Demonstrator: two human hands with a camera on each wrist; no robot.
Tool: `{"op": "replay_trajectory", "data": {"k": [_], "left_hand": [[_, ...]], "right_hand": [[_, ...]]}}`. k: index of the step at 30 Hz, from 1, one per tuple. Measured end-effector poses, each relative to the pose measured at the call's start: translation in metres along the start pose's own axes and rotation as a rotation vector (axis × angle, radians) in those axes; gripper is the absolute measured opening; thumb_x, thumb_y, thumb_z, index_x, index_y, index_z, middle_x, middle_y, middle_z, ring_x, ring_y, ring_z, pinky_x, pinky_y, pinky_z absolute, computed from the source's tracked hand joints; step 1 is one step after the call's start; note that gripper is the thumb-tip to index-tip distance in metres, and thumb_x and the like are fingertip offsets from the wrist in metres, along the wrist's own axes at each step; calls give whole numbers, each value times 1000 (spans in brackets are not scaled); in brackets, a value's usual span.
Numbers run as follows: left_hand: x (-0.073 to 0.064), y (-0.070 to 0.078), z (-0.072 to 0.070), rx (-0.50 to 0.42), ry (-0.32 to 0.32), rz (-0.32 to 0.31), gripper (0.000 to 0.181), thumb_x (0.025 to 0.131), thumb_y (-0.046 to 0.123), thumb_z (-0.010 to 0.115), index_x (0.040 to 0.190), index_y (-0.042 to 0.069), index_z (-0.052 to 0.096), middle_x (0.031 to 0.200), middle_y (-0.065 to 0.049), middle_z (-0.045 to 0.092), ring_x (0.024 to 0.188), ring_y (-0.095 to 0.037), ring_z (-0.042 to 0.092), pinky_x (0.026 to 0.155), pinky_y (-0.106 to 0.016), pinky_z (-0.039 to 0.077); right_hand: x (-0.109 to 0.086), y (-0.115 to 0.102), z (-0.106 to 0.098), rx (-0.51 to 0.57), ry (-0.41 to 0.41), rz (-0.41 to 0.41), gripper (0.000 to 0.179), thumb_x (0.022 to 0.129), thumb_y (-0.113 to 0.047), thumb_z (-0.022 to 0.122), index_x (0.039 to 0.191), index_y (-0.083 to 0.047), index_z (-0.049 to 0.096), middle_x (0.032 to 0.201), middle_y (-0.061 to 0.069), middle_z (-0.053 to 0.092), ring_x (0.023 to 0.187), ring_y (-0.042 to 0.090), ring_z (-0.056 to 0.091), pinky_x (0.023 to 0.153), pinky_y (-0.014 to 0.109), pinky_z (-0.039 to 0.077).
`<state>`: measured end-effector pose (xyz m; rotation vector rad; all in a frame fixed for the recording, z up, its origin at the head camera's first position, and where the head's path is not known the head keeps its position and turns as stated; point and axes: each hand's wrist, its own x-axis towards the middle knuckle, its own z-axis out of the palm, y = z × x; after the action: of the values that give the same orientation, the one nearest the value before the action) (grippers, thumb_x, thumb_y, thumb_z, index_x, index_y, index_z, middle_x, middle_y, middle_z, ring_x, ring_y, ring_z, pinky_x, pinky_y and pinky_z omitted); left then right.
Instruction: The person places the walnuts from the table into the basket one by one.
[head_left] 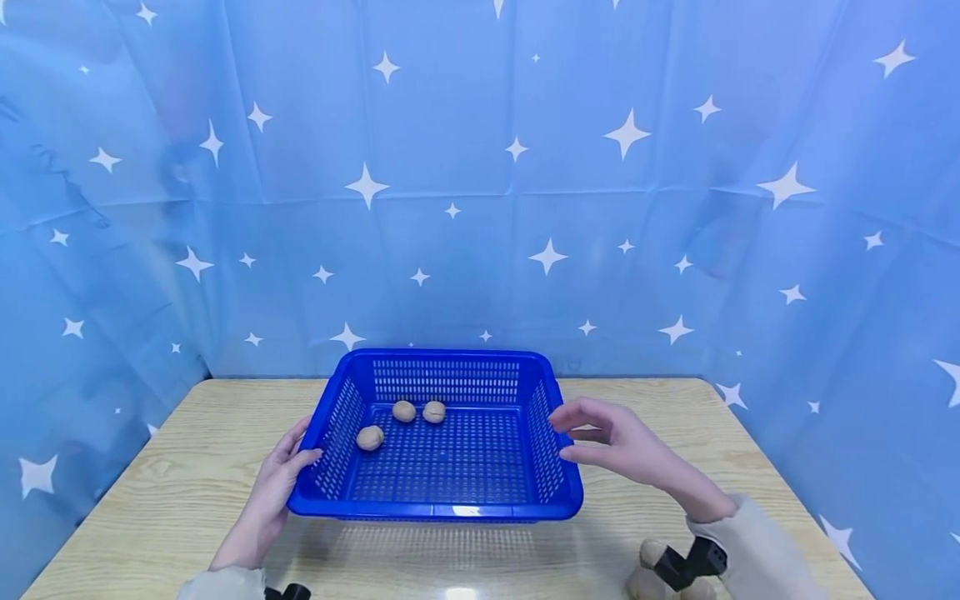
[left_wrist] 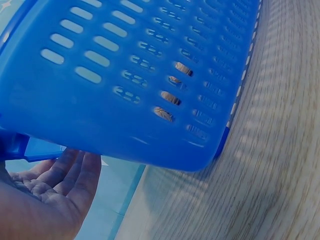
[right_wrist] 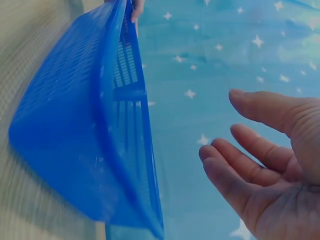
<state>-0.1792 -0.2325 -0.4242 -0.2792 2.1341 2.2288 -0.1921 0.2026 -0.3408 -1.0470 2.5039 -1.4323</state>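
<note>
A blue plastic basket (head_left: 442,510) with slotted walls stands at the middle of the table. Three walnuts (head_left: 403,411) lie inside it, toward the left and back. My left hand (head_left: 270,487) grips the basket's left rim, thumb over the top and fingers on the outer side. In the left wrist view, the fingers (left_wrist: 82,180) reach up behind the rim, and bits of walnut show through the slots. By the right rim, my right hand (head_left: 618,442) has its fingers spread and holds nothing. The right wrist view shows that hand (right_wrist: 270,175) apart from the basket (right_wrist: 60,150).
Several more walnuts (head_left: 648,583) lie at the table's front right, partly hidden by the black wrist camera mount (head_left: 690,563). Blue curtains (head_left: 480,200) with white stars enclose the wood-grain table (head_left: 202,450) at the back and sides.
</note>
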Motion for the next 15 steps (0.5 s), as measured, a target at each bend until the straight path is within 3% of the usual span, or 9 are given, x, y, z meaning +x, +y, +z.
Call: {"op": "replay_trajectory", "data": {"k": [5,9,12,15], "left_hand": [[-1,1,-1,-6,-5,-1,65,93,14,51,150,13,20,127,10,41,95,-1,53,81,-23,42],[-1,1,0,-9,-4,-3,65,93,14,51,150,13,20,121,15,44,95,-1,53,81,-23,43],[-1,1,0,-13,0,-3,65,93,13,51,149,13,20,116,19,46,95,-2,54,81,-23,43],[-1,1,0,-2,-3,-3,64,93,14,50,150,13,19,129,8,43,96,-1,53,81,-23,43]], "right_hand": [[-19,9,-5,23,27,-17,27,88,-2,62,113,7,56,107,20,60,101,17,60,88,29,47],[-34,16,-8,40,38,-19,27,87,1,61,113,8,55,106,9,61,99,6,58,85,25,48],[-46,23,-11,44,41,-5,28,87,2,61,113,9,54,106,4,61,99,5,58,83,25,48],[-57,30,-14,47,32,40,29,87,1,62,113,11,54,106,6,61,98,4,58,81,24,49]]}}
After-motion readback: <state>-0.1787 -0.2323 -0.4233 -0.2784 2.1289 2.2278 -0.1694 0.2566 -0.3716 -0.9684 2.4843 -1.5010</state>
